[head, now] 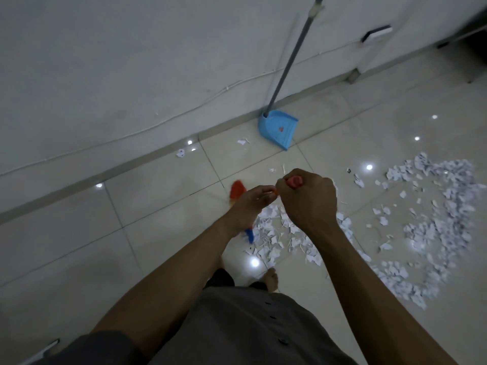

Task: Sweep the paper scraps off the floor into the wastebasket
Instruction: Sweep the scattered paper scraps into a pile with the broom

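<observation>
Well, the person looks to be mid-sweep with the broom (237,191), its red and blue head blurred low over the floor (158,206) just left of the hands. Scraps (445,204) lie in a wide curved band to the right, with a smaller heap right under the hands and a few strays near the wall (105,75). The dustpan (278,129) stands apart against the wall, its long handle leaning up. No wastebasket is in sight.

To do this stroke well, I'd say short, low pulls are wanted, drawing the loose band inward to the near heap so everything ends in one pile before the dustpan is fetched. Light paper flies if the bristles flick up, so the head should ride on the tiles and stop gently. The strays by the wall need a pass of their own.

The right hand (308,201) is a closed fist wrapped over the red top of the handle, knuckles up, with the arm reaching out nearly straight. The left hand (250,206) sits just beside it and lower, fingers curled round the orange shaft, wrist bent down toward the head. Both arms reach out in front of the body, and the hands are close together, almost touching.
</observation>
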